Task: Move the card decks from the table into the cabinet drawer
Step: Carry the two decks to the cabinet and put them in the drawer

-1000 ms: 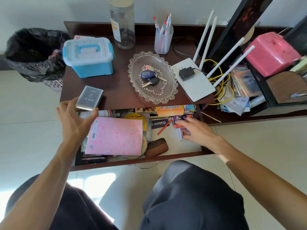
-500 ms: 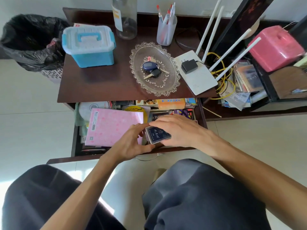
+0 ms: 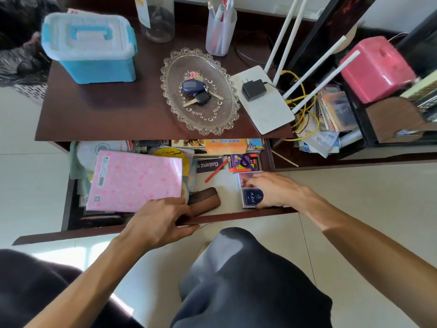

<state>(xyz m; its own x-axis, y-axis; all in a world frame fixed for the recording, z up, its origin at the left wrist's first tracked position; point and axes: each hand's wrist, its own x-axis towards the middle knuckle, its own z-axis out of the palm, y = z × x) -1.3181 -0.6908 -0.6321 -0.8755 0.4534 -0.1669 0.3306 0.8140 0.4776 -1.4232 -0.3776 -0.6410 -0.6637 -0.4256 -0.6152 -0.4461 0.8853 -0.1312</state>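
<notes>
While the right hand presses the dark blue card deck down at the drawer's right front corner, fingers draped over its right side, the left hand is clamped on the drawer front, thumb over the rim. To do this well, I'd say: lay the deck flat, square against the purple deck just behind it, then lift the fingers straight off so nothing shifts. The blue deck lies face up, long axis running front to back, its printed emblem reading upright from the person's side. No decks show on the tabletop.
</notes>
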